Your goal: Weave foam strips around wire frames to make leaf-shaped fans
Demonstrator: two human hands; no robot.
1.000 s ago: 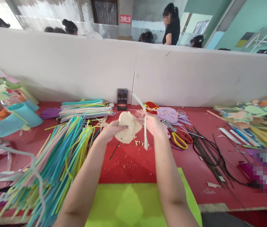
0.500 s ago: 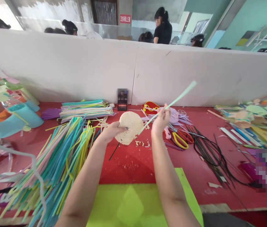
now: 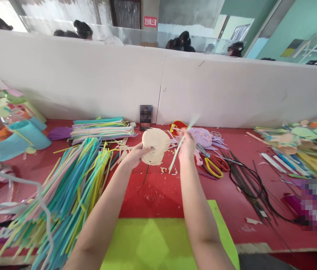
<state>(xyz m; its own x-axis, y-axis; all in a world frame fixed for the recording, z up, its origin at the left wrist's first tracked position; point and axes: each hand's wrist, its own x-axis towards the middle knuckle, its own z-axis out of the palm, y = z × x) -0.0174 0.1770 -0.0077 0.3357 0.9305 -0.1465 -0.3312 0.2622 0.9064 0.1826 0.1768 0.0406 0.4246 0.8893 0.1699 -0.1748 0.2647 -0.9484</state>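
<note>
My left hand (image 3: 134, 155) is closed on the left side of a round, flat cream piece (image 3: 155, 144) with ridged lines across its middle. A thin dark stem (image 3: 146, 174) sticks out below that piece. To the right, my right hand (image 3: 188, 144) pinches a long pale green strip (image 3: 176, 153) that slants up to the right; its upper end is blurred. The strip and the cream piece are a little apart. Behind my right hand lies a light purple bundle (image 3: 202, 137), and scissors with yellow and red handles (image 3: 214, 167) lie to its right.
Long coloured strips (image 3: 71, 187) lie heaped on the left, with another stack (image 3: 102, 129) behind. A phone (image 3: 146, 117) leans against the white partition (image 3: 91, 78). Cream scraps (image 3: 165, 170) dot the red table (image 3: 153, 198). Dark stems and a black cable (image 3: 256, 187) lie right.
My right hand has moved left and slightly down, and its strip now stands steeper. My left hand has shifted slightly right and up with the cream piece. A person behind the partition is lower.
</note>
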